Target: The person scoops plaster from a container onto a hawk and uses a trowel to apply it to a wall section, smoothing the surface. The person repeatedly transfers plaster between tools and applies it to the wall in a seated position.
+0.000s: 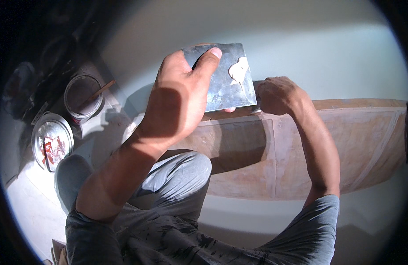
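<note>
At the bottom of the frame the person's grey trousers [177, 176] and grey sleeves fill the view, the bent knee rising toward the centre. From there the left forearm runs up to the left hand [177, 101], just above the middle, which holds a square metal plate [224, 84] with the thumb pressed across its face and the fingers wrapped behind it; one fingertip shows under the plate's lower edge. A dab of pale putty [238, 70] sits on the upper right part of the plate. Just to the right of the plate, the right hand [279, 95] is curled into a closed fist against the wall, at the top edge of the reddish-brown skirting band [336, 145]; what it grips is hidden inside the fist, apart from a small pale tip showing at the plate's lower right corner. At the left of the frame, on the floor, lies a round lid [52, 140] smeared with white and red, and above it stands an open bucket [82, 95] with a stick leaning in it. Beyond the hands, the pale wall [279, 39] takes up the upper part of the picture.
</note>
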A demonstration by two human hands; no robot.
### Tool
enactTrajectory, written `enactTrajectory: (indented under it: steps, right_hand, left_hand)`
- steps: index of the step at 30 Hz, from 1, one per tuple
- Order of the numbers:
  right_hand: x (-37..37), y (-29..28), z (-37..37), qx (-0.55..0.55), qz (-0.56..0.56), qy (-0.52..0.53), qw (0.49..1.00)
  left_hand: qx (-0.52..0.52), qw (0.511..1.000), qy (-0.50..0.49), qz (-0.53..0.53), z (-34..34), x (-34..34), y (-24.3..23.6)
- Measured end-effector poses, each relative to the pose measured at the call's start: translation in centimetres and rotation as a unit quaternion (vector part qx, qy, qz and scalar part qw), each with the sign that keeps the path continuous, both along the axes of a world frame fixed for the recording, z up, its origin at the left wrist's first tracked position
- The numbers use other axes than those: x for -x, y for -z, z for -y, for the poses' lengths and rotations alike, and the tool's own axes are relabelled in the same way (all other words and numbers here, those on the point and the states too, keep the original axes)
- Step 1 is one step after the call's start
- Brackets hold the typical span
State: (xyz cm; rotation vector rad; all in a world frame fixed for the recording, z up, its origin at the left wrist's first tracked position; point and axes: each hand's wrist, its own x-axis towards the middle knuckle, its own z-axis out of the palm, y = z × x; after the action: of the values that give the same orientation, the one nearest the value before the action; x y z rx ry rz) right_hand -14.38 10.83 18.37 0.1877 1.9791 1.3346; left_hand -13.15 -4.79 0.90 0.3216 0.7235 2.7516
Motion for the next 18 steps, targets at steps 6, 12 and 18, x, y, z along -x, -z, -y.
enactTrajectory:
  steps: [6,12,18]
  right_hand:
    - [0.4,1.1,-1.4,-0.044,0.011,-0.028,0.999]
    - [0.0,1.6,-2.3,-0.044,0.028,-0.047,0.998]
    - [-1.2,1.3,-1.8,-0.034,0.021,-0.057,0.998]
  left_hand:
    - [-0.011,1.0,0.004,0.006,0.2,-0.1,-0.1]
    - [-0.018,1.0,0.004,0.012,0.5,-0.2,0.0]
    - [-0.026,0.999,0.014,0.018,0.3,-0.4,-0.2]
